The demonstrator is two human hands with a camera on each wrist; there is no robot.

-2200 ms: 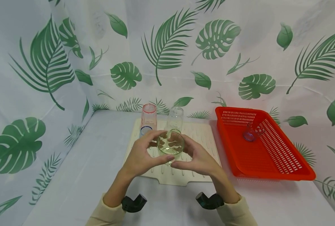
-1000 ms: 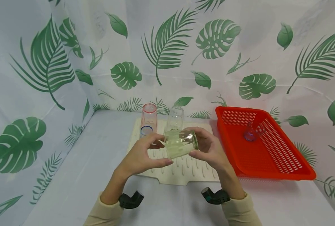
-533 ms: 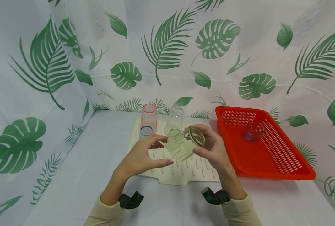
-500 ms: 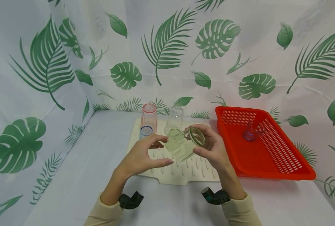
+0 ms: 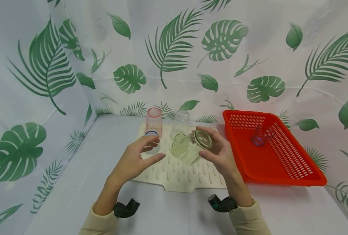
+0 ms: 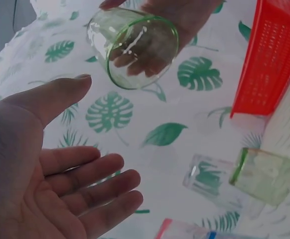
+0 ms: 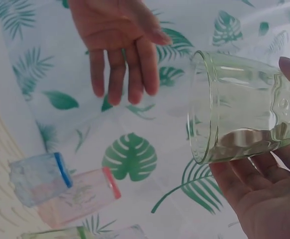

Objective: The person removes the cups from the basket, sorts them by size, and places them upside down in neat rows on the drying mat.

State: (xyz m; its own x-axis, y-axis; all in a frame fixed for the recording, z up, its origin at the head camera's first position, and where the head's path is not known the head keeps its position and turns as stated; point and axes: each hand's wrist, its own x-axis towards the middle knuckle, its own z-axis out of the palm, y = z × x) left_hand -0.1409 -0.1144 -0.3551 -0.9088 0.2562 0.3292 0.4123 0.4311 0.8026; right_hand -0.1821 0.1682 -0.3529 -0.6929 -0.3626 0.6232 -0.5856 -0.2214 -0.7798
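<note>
A pale green glass is tilted in the air above the cream ridged drying mat. My right hand grips it near its base between thumb and fingers. In the right wrist view the rim of this glass faces left, toward the other hand. My left hand is apart from it, fingers spread and holding nothing; its palm shows in the left wrist view. On the mat stand a blue-rimmed glass, a pink glass, a clear glass and another green glass, partly hidden.
To the right stands a red perforated plastic basket with a purple-tinted glass inside. Behind the white table hangs a leaf-printed cloth.
Both hands were on the green glass at first. It was turned onto its side and tilted, with its base to the right. The left hand has since drawn away to the left.
</note>
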